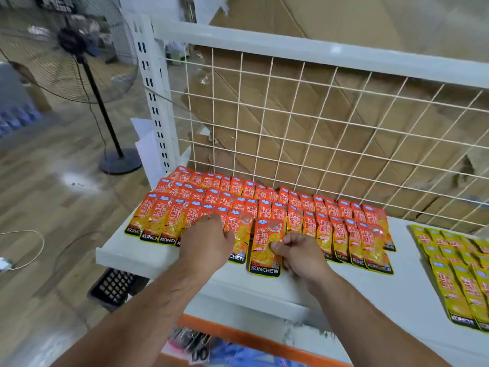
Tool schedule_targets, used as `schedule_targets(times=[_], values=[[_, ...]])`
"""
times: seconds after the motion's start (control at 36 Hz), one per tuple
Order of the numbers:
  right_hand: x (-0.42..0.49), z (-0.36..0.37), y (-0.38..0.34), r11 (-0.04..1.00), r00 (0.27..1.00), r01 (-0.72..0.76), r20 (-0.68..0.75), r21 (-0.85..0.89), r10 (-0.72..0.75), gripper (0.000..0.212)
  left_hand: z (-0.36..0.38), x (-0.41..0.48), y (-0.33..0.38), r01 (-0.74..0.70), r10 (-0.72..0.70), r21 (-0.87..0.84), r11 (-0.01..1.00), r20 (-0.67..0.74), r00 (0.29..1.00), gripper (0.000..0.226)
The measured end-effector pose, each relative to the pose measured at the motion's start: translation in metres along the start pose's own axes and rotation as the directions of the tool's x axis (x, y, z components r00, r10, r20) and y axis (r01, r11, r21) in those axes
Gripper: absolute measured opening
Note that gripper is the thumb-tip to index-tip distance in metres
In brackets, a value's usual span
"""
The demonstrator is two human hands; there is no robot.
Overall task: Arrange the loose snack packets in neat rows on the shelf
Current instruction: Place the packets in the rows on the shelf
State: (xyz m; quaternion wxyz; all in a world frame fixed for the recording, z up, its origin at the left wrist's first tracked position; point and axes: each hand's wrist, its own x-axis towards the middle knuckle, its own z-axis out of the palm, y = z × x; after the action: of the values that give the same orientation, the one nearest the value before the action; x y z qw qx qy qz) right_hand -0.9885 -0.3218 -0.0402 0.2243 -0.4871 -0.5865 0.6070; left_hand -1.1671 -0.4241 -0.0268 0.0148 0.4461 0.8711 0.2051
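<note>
- shelf [164,256]: orange packet rows [264,205] mostly laid, front one getting filled
- left hand [206,241] rests on them, can't tell if it grips
- right hand [301,256] pinches a loose packet [264,242] that's sticking out low
- next, probably: nudge it level

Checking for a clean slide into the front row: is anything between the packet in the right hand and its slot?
Nothing visible. The right hand pinches the orange packet, already lying in the gap in the front row, slightly nearer the shelf edge. The left hand rests on packets to its left, off its path.
</note>
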Motion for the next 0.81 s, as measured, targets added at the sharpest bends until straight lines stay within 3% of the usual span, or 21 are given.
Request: schedule_targets(times=[0.22, 0.33, 0.56, 0.81], values=[[0.007, 0.023, -0.014, 0.998, 1.000, 0.002, -0.005, -0.060, -0.003, 0.030, 0.000, -0.003, -0.005, -0.061, 0.059, -0.024, 0.998, -0.068, 0.996, 0.039], [0.016, 0.032, -0.018, 0.978, 0.998, 0.001, -0.064, -0.206, -0.014, 0.025, 0.000, -0.006, -0.010, -0.077, 0.074, -0.040, 0.996, -0.066, 0.995, 0.041], [0.019, 0.040, -0.022, 0.795, 0.988, 0.045, -0.091, -0.605, -0.125, 0.024, 0.001, -0.012, -0.014, -0.095, 0.092, -0.047, 0.994, -0.075, 0.993, 0.036], [0.020, 0.047, -0.016, 0.696, 0.972, 0.039, -0.134, -0.717, -0.192, 0.023, 0.002, -0.013, -0.013, -0.094, 0.093, -0.029, 0.995, -0.046, 0.995, 0.038]])
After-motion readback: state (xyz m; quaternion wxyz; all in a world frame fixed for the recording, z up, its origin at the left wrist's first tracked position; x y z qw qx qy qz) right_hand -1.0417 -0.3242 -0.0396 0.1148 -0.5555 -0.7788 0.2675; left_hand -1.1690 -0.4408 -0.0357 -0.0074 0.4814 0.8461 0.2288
